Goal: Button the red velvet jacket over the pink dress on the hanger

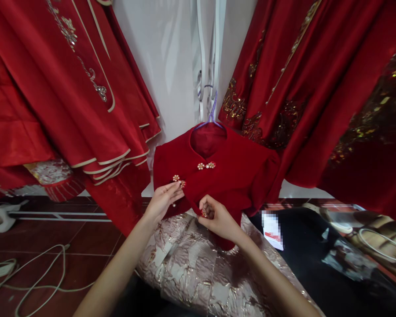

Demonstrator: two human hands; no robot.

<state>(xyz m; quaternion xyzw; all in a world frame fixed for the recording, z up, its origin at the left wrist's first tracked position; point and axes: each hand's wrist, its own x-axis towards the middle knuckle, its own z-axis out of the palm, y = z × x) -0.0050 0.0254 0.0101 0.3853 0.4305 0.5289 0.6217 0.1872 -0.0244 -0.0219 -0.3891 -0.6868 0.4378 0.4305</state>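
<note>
A short red jacket (231, 154) hangs in front of me on a purple hanger (211, 116). Its collar fastening, a gold flower-shaped frog button with pearls (207, 166), is joined. At the jacket's left front, my left hand (165, 200) pinches another flower-shaped button (182, 183), and a gold flower ornament (176, 178) sits just above the fingertips. My right hand (219, 216) is curled closed at the loose front edge, with a small ornamented button (204, 212) between thumb and fingers. The fingers partly cover this button. Both hands touch the red cloth.
Red gowns with beading (119, 119) hang at left, and sequinned red ones (293, 101) at right. Below the jacket lies shiny patterned pale fabric (188, 259). A white cable (62, 268) loops across the tiled floor. A black surface (303, 246) lies at right.
</note>
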